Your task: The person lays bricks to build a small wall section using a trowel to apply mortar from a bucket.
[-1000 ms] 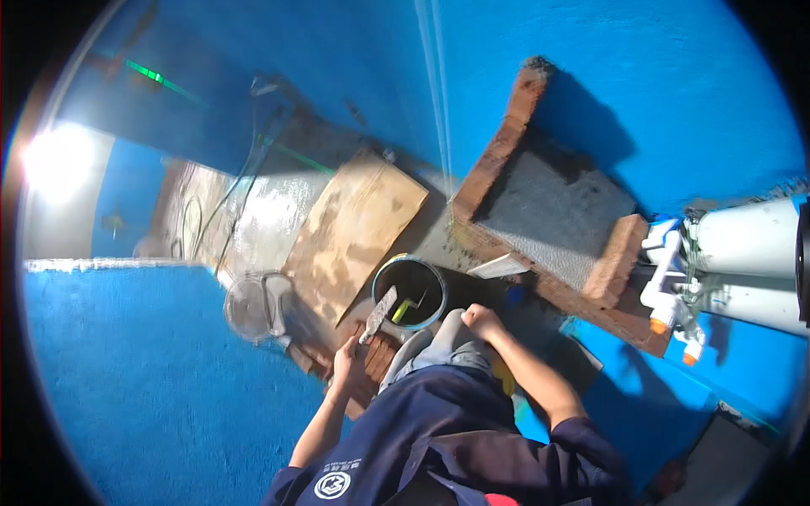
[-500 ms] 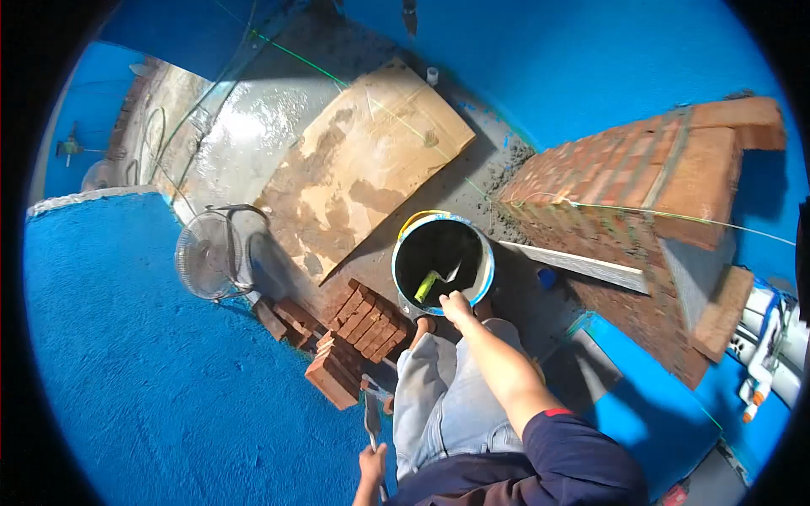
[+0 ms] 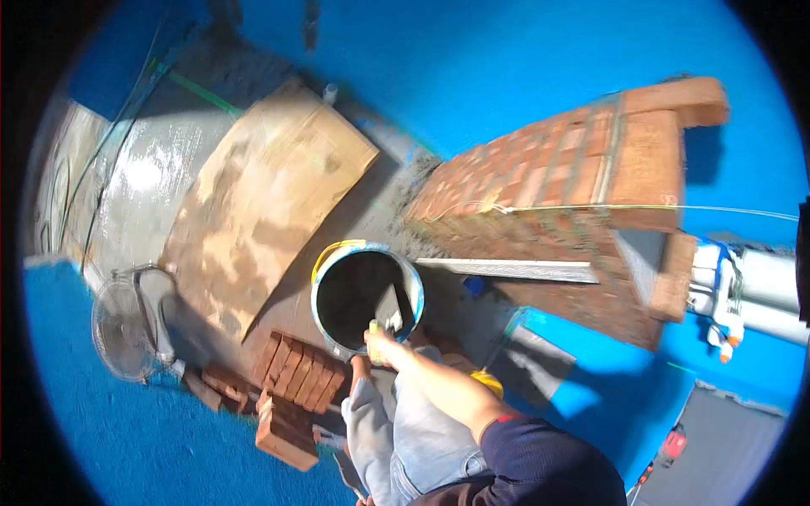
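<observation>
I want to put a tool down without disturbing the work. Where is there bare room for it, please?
Most room is on the tan board, bare but stained, between the fan and the brickwork. Wet-looking floor beyond the fan, along the board's left edge, also looks free. Crowded: the bucket, where the right hand holds a trowel, and the brick stack beside it.

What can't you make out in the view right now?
Head view, all four:
Left hand: mostly cut off by the lower edge; grip unclear.
Bucket: contents lost in dark shadow.
Trowel: handle partly covered by the right hand.
Yellow thing: partly hidden behind the right forearm.
</observation>
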Motion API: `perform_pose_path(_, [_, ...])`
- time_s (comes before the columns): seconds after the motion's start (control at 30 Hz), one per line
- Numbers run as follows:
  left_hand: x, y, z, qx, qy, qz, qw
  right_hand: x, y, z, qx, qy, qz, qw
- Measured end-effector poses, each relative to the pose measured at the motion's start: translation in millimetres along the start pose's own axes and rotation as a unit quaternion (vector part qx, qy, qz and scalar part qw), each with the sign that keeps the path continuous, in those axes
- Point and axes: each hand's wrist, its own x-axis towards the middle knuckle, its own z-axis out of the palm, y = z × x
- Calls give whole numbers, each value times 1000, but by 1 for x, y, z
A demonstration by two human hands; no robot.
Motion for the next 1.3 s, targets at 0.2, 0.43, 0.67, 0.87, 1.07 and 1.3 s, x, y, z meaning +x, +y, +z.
perform_pose_path(0.2, [-18, 122, 16, -41, -79, 161, 983, -287, -19, -133, 141, -35, -78, 986])
perform_pose_path(0.43, [-85, 157, -73, 44, -119, 225, 966, -518, -29, -216, 385, -8, -168, 908])
perform_pose_path(0.67, [-125, 221, -107, 105, -102, 284, 948, -524, -92, -235, 501, -64, -324, 800])
perform_pose_path(0.87, [-151, 255, -102, 133, -84, 322, 934, -507, -131, -238, 487, -21, -328, 809])
perform_pose_path(1.07, [-169, 270, -90, 140, -64, 339, 928, -487, -148, -249, 479, -33, -306, 822])
perform_pose_path(1.3, [-179, 299, -57, 150, -60, 352, 922, -473, -177, -275, 496, -36, -306, 812])
